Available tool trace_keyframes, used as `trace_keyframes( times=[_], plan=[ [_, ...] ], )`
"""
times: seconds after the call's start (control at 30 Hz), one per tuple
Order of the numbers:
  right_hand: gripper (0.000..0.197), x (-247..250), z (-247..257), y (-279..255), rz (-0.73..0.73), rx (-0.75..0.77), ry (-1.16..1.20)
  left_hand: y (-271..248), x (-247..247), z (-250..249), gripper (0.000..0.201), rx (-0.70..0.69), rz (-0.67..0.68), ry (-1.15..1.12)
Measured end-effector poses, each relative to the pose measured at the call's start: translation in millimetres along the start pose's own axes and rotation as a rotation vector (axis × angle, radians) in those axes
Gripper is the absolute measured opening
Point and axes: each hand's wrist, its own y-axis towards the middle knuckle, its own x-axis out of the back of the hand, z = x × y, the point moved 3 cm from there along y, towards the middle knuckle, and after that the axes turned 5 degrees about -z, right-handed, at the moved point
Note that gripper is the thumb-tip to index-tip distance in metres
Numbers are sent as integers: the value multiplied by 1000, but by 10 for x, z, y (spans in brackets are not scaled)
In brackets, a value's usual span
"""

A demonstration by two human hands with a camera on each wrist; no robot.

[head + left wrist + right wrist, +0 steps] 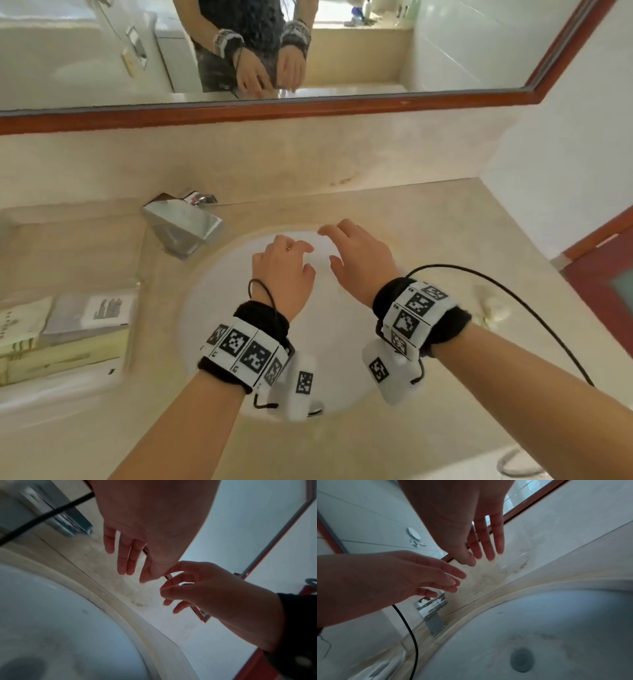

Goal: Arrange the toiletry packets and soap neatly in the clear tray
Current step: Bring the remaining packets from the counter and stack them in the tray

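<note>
Both hands (284, 270) (359, 260) empty over sink (212, 308), beige counter (428, 219).

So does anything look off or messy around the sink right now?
Yellowish staining marks the counter behind the sink. The packets lie stacked unevenly at far left. Both the left hand and right hand hover empty.
</note>
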Motion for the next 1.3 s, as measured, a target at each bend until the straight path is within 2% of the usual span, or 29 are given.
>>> trace_keyframes(
  times=[0.2, 0.43, 0.63, 0.8, 1.0, 1.17, 1.3],
  plan=[
    [44, 186, -810, -504, -5, -205, -42, 40, -493, -772, 34, -147, 132, 25],
    [43, 312, -1518, -986, 7, -371, -58, -10, -1013, -1517, 37, -288, 292, 67],
    [43, 174, -2051, -1308, 175, -549, -143, -238, -1498, -1916, 51, -506, 477, 143],
    [57, 80, -2364, -1491, 285, -607, -135, -358, -1828, -2041, 64, -543, 552, 258],
    [59, -58, -2471, -1509, 288, -540, -95, -359, -1954, -2078, 51, -542, 524, 348],
    [38, -133, -2451, -1456, 297, -483, -141, -353, -1969, -2095, 43, -575, 485, 362],
    [39, -158, -2467, -1431, 296, -521, -90, -316, -1944, -2046, 31, -555, 427, 292]
  ],
)
